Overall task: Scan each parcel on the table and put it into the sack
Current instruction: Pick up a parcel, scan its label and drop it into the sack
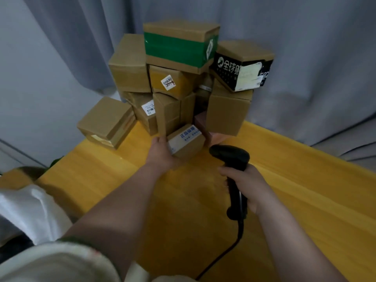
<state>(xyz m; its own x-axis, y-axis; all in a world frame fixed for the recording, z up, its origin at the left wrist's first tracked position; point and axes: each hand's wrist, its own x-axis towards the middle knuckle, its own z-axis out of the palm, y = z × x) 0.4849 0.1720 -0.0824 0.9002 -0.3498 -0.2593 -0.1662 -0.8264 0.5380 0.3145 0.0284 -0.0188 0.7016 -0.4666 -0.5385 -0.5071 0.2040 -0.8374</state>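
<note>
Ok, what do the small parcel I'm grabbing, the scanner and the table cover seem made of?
The small parcel: matte brown cardboard, folded edges, white printed tape. The barcode scanner: black moulded plastic, faint sheen. The table cover: probably yellow cloth, given its long soft creases.

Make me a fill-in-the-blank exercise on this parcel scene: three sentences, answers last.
1. The right hand holds a black, corded ____.
2. The left hand grips the small parcel printed with ____ lettering.
3. The topmost parcel carries a band of ____ tape.
Missing words: scanner; blue; green.
</note>
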